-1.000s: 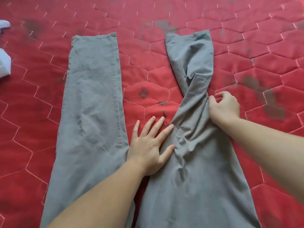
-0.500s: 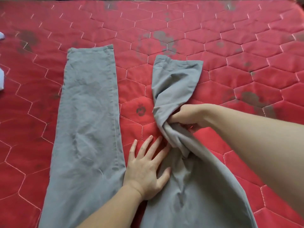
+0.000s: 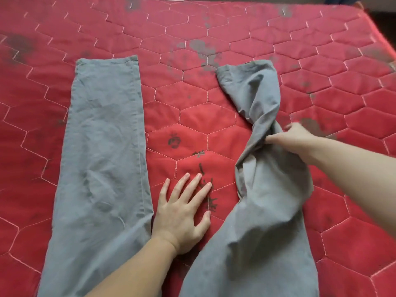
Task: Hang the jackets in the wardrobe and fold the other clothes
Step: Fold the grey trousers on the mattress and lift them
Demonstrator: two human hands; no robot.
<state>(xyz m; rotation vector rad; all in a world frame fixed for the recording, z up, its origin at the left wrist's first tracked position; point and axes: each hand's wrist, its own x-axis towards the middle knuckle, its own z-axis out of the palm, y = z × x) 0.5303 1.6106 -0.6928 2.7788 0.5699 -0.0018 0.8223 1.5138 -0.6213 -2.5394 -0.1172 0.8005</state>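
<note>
Fingers [image 3: 276, 139] around twisted trouser leg [image 3: 263, 116]

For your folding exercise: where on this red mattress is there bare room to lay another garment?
Bare mattress lies beyond both trouser cuffs and right of the twisted leg. The strip between the flat leg and twisted leg is crowded: the left hand rests there.
</note>
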